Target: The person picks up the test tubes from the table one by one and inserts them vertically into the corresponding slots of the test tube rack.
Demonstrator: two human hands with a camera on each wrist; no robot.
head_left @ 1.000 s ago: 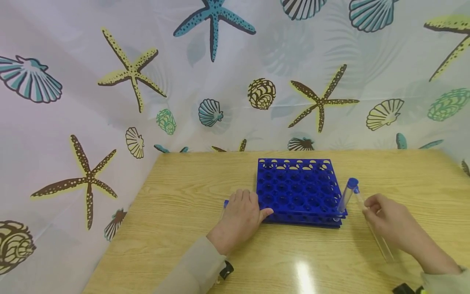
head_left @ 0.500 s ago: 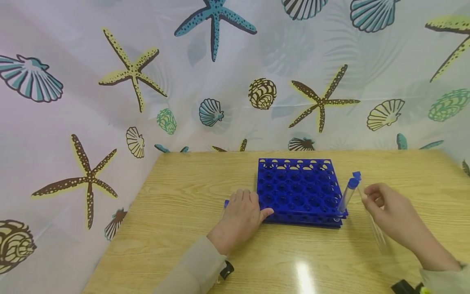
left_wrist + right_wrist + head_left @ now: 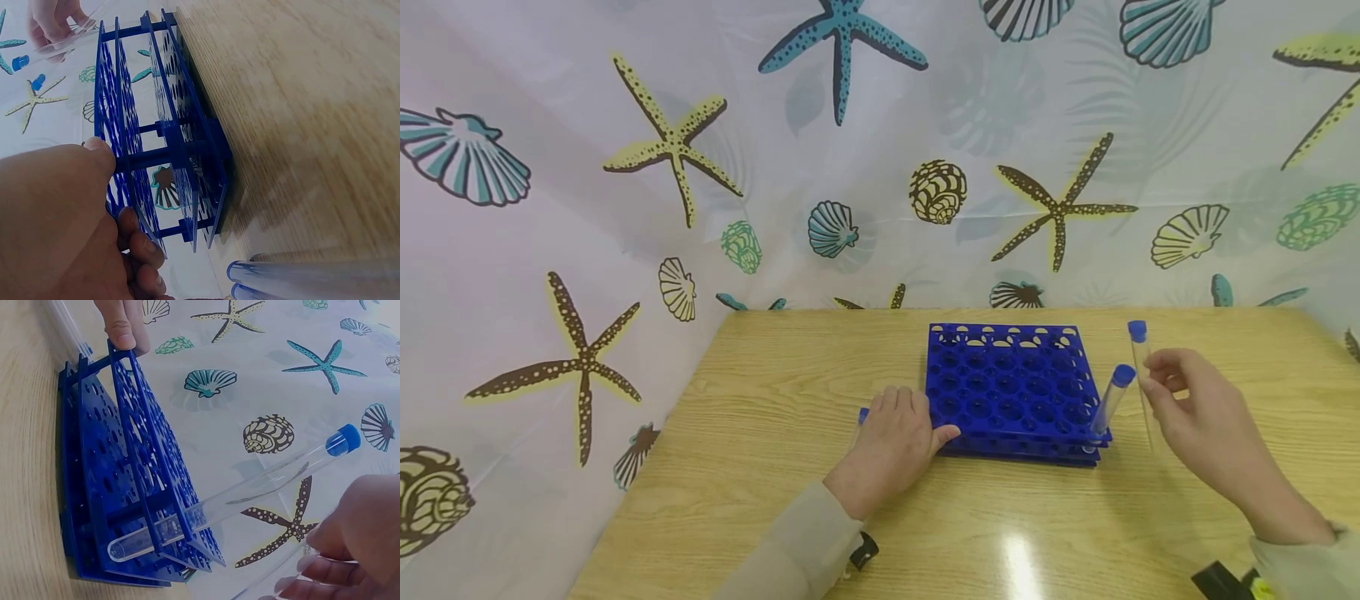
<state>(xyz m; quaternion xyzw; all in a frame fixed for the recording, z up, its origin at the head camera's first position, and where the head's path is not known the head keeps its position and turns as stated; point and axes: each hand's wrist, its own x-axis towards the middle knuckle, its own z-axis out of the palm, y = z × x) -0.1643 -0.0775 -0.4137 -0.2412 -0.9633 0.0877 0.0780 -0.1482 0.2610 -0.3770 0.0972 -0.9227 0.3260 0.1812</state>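
Observation:
A blue test tube rack (image 3: 1022, 435) stands on the table, and my left hand (image 3: 887, 442) grips its near left corner, thumb along the top edge and fingers curled at the side. Set in the rack's near right corner is a clear test tube (image 3: 1108, 408) with a blue cap, leaning slightly; its rounded bottom shows in the right wrist view. My right hand (image 3: 1206, 417) pinches another blue-capped test tube (image 3: 1139, 354) by its upper part. That one is almost upright, in the air to the right of the rack, its lower end faint.
Beside the rack on the left, clear tubes (image 3: 312, 275) lie on the table; in the head view my left hand mostly covers them. The wooden table (image 3: 760, 367) ends at a patterned curtain (image 3: 865, 167) behind and on the left.
My right hand has raised its test tube off the table and turned it from slanted to nearly upright. The left hand and the rack have stayed in place.

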